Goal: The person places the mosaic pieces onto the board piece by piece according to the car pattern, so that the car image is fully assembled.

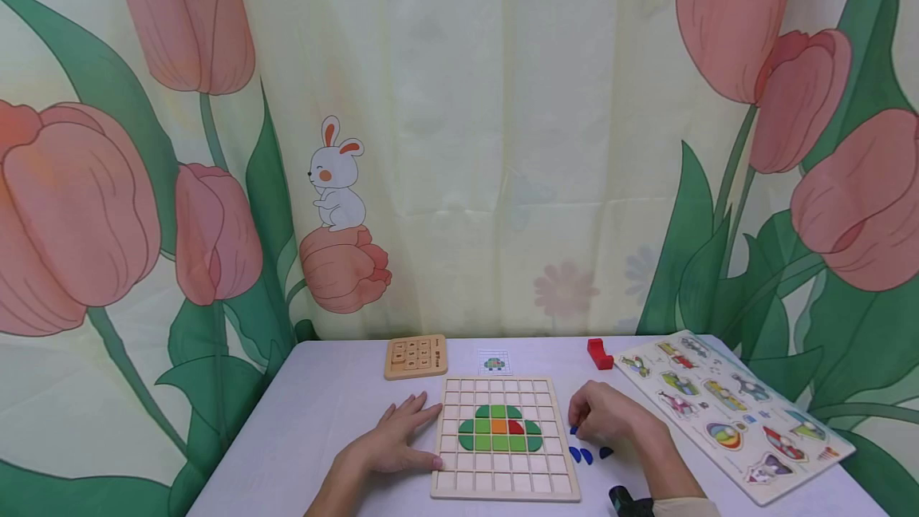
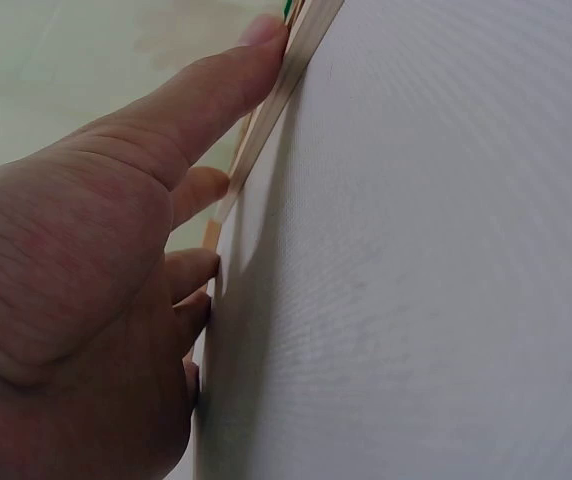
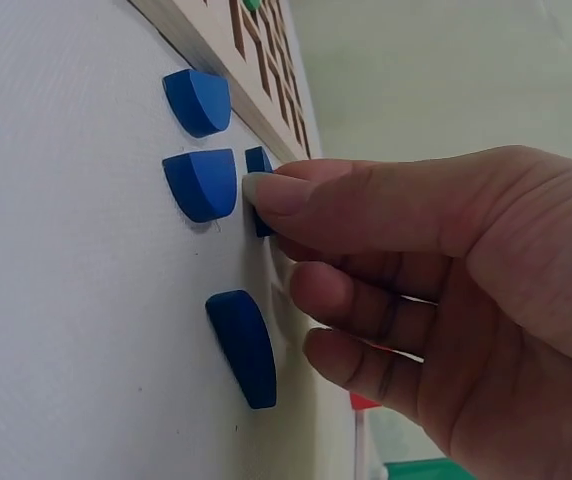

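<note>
A wooden grid board (image 1: 504,493) lies on the table with green, orange and red pieces set in its middle cells. My left hand (image 1: 395,437) rests against the board's left edge, its thumb at the lower rim and fingers spread higher up. To the right of the board, my right hand (image 1: 610,415) pinches a small blue piece (image 3: 258,160) between thumb and index finger, partly hidden by the thumb. Below that hand lie three more blue pieces with curved sides: one (image 1: 575,455), its neighbour (image 1: 587,456), and another (image 1: 606,452) farther right.
Behind the board lie a wooden number tray (image 1: 416,357) and a small pattern card (image 1: 494,362). A red block (image 1: 599,354) is at the back right, beside a large picture puzzle board (image 1: 732,413). A black object (image 1: 628,501) shows near the right wrist.
</note>
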Tool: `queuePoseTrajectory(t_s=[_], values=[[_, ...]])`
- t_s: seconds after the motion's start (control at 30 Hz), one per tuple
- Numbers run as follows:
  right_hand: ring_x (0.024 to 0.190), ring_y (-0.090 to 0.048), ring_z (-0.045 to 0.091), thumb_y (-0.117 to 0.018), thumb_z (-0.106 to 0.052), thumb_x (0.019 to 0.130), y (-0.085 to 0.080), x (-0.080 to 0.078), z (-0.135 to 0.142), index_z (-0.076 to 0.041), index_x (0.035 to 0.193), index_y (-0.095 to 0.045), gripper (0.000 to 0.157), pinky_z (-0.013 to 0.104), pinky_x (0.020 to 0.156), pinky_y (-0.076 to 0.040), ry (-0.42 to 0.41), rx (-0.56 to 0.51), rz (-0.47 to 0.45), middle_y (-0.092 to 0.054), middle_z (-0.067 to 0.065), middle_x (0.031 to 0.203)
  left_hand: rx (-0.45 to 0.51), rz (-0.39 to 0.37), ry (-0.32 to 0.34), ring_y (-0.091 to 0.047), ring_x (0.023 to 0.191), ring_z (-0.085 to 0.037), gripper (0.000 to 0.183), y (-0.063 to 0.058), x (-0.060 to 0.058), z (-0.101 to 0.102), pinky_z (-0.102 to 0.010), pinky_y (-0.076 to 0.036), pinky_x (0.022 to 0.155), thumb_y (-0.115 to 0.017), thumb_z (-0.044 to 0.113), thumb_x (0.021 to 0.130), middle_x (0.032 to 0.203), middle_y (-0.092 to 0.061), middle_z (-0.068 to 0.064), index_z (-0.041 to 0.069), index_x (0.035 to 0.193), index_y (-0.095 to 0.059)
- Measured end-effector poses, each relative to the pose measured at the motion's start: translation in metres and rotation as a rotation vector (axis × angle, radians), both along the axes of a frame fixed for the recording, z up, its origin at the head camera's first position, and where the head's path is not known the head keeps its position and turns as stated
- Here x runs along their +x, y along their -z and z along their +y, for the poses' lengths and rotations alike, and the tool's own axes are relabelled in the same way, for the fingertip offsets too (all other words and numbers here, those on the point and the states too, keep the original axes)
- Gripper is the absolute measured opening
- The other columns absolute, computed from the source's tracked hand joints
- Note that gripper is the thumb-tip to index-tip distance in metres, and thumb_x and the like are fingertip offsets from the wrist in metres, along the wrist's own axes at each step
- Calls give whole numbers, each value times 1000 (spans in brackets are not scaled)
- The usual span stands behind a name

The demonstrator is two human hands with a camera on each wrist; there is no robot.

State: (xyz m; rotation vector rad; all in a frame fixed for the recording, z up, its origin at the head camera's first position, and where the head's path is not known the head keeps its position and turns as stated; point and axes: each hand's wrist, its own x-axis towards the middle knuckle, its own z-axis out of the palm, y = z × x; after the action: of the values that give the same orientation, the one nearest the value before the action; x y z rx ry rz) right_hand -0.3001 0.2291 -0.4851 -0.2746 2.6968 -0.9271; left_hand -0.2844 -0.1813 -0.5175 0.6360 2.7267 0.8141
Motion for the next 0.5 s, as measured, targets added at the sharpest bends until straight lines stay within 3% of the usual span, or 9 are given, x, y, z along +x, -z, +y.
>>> queuePoseTrajectory(t_s=[0.5], values=[[77,-58,19,-83,-1,84,2,-1,-1,-11,84,-68,18,30,69,-47,-48,-9,13,-62,5,77,-9,17,8,-18,160,-42,95,0,1,0,-68,-8,128,-81,63,80,171,-26,-18,22,159,-46]])
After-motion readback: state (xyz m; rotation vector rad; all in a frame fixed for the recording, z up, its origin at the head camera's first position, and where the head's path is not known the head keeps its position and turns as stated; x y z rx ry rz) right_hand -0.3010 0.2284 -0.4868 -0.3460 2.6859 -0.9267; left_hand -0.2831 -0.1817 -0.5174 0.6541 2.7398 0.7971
